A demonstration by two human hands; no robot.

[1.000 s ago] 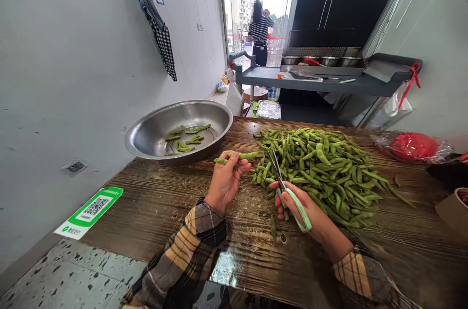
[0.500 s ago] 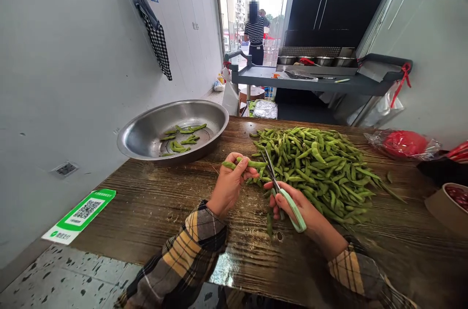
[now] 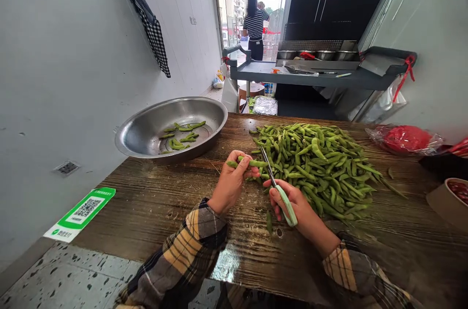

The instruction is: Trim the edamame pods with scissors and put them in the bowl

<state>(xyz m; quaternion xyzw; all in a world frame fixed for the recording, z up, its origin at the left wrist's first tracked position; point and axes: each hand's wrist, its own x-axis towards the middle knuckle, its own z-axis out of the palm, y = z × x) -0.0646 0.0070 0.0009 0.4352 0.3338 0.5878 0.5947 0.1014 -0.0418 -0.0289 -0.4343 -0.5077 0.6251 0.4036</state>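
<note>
Pinched in my left hand (image 3: 234,181) are green edamame pods (image 3: 258,164), one pointing right and another end showing on the left of the fingers. My right hand (image 3: 292,202) is closed around the pale green handles of a pair of scissors (image 3: 270,168). The blades point up and away, close together, by the right tip of the held pod. Behind and to the right spreads a large heap of edamame pods (image 3: 318,167). A metal basin (image 3: 127,138) at the back left has several pods at its bottom. One loose pod (image 3: 269,222) lies below my right hand.
A green and white QR code card (image 3: 81,214) lies at the table's left edge. On the right are a red item in clear plastic (image 3: 405,138) and a paper bowl (image 3: 448,206). Beyond the table stands a grey cart (image 3: 310,77). A person (image 3: 255,26) stands near the doorway.
The scissors' blades and handles have come closer together beside the pod's tip. My left hand keeps its pinch on the pods. The whole view has shifted slightly.
</note>
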